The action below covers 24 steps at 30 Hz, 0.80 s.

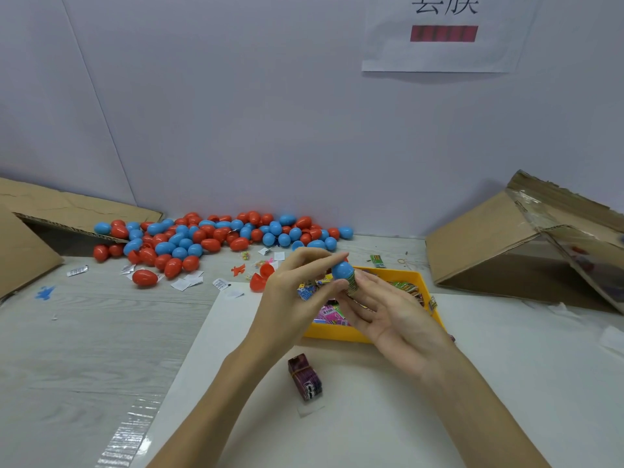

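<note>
Above the yellow tray (pixel 337 333), the left hand (pixel 297 293) pinches a blue egg (pixel 341 270) while the right hand (pixel 395 319) pinches a green printed packet (pixel 352 286) against it, lettering too blurred to read.

One view only, head-worn and wide-angle. It looks forward and down, facing a pale wall (pixel 270 130).

- Landmark: yellow tray (pixel 337 333), just right of and below frame centre.
- Camera sits near. Both forearms enter from the bottom edge, and the left hand (pixel 297 292) and right hand (pixel 388 315) meet on a blue egg (pixel 341 270) just over the tray.
- Nearer than the tray: white sheet (pixel 354 430), running out under the lens.
- Beyond the tray, to its left: egg pile (pixel 202 238) at the wall foot.
- Far left of the tray: cardboard flap (pixel 67 204), cut by the frame edge.
- Right of the tray: tilted cardboard box (pixel 489 238).
- High above the tray: paper notice (pixel 439 55), clipped by the top edge.
</note>
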Available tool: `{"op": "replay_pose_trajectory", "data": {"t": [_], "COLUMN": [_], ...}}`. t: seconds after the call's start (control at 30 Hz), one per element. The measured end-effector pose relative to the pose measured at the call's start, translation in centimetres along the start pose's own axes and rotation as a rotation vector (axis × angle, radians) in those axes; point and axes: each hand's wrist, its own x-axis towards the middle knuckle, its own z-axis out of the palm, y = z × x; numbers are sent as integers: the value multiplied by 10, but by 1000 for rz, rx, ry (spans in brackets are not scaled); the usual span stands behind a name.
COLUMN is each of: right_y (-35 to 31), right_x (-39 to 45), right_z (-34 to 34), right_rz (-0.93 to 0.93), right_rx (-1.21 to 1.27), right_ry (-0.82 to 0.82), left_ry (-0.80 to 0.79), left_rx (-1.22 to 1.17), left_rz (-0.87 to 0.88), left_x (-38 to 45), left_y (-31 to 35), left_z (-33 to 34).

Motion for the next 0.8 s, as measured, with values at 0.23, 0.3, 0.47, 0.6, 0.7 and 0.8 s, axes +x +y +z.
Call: {"op": "replay_pose_trajectory", "data": {"t": [0.23, 0.3, 0.47, 0.6, 0.7, 0.8], "right_y": [0, 1, 3, 4, 7, 9], "right_x": [-1, -2, -2, -2, -3, -3], "right_z": [4, 6, 8, 9, 10, 11], "right_rz": [126, 153, 171, 187, 184, 177], "right_rx": [100, 114, 144, 134, 138, 146], "right_ry": [-16, -9, 23, 33, 54, 66], "left_ry": [46, 46, 23, 23, 29, 39], "left_rx": [-130, -117, -95, -96, -125, -120], "left_rz": [-89, -80, -56, -62, -73, -70], "left_x": [-3, -2, -2, -3, -5, -6], "left_y": [2, 1, 0, -3, -2, 0], "left_z": [8, 6, 8, 9, 12, 15]}}
